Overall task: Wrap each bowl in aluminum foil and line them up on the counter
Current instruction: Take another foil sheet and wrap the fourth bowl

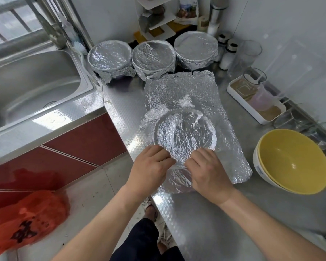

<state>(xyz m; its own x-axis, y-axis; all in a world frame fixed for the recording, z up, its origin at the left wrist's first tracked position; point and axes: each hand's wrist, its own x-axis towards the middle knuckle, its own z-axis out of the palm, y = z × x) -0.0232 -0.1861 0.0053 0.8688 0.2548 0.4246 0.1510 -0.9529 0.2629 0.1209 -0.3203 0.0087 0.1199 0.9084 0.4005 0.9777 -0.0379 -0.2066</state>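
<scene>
Bowl (184,134) sits centre of the counter (196,213) under the foil sheet (183,87), my left hand (151,166) and right hand (209,170) curled, pinching foil at its 6 o'clock rim, I think; yank too hard and foil tears, or bowl skids off the 7 o'clock edge.

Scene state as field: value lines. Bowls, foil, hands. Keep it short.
wrapped bowls: three, in a row at the back
current bowl: top foil-covered, on foil sheet
left hand: pinches foil sheet at near rim
right hand: same, beside it
unwrapped: yellow bowl nested in white bowl, on counter at right
</scene>
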